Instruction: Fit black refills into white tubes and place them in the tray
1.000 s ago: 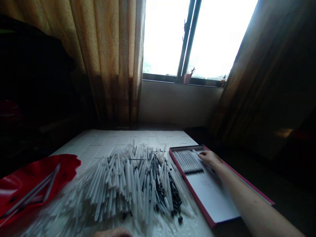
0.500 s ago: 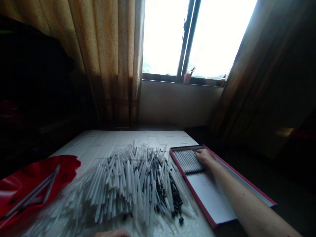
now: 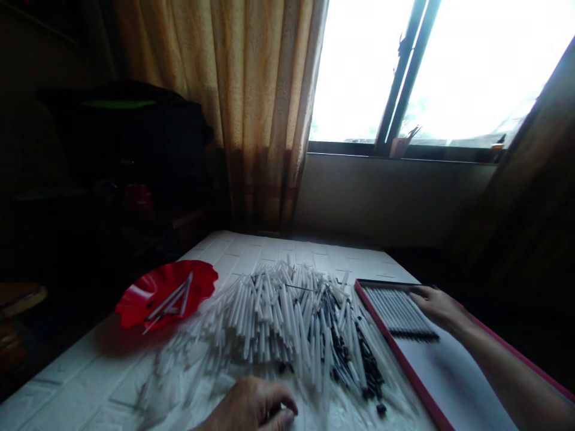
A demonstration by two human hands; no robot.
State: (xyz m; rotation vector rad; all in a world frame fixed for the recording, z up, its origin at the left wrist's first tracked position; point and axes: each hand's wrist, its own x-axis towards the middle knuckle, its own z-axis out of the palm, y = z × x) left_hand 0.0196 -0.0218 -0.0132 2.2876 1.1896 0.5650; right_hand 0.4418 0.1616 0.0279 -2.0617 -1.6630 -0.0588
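Note:
My right hand (image 3: 433,299) reaches into a shallow pink-edged box (image 3: 398,353). Its fingers close at the far end of the outermost pen in a neat row of clear pens (image 3: 395,308), whose dark ends point toward me. The fingertips are partly hidden. At the table's front, my left hand (image 3: 254,404) is loosely curled, with a gap between thumb and forefinger and nothing visible in it. In front of it spreads a large heap of translucent white pen barrels (image 3: 265,317). Dark pen parts (image 3: 371,365) lie at the heap's right side.
A red wavy-rimmed bowl (image 3: 135,293) holding several pen pieces stands to the left on the white brick-patterned table (image 3: 251,242). Clear plastic pieces blur near the front left. Beyond are a curtain (image 3: 265,108) and a window with a cup (image 3: 399,146) on its sill.
The view has turned left, so everything sits further right. My left hand has risen further into view at the bottom. The right hand remains by the row of pens.

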